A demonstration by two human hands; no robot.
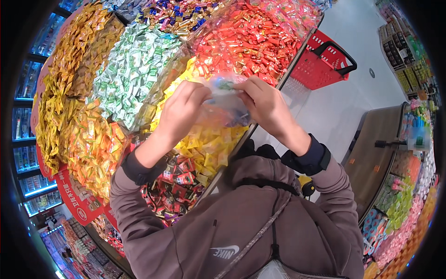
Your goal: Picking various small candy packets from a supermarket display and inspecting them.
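Note:
A clear plastic bag [222, 108] hangs between my hands above the heaped sweets, with some blue and pale wrapped pieces seen through its film. My left hand [185, 106] pinches the bag's left side near the top. On the opposite side, the fingers of my right hand [264, 103] are closed on the bag's upper edge. Just below the bag lie yellow-wrapped sweets [209, 145], and beyond it rises a heap of red-wrapped sweets [241, 44]. Exactly what the bag holds is blurred.
Green-and-white sweets [134, 72], orange-wrapped sweets [95, 151] and dark red-and-black sweets [174, 188] fill the display to the left and near me. A red shopping basket [318, 69] with a black handle is at its right edge. Farther right, a curved brown counter [374, 142] borders the white floor.

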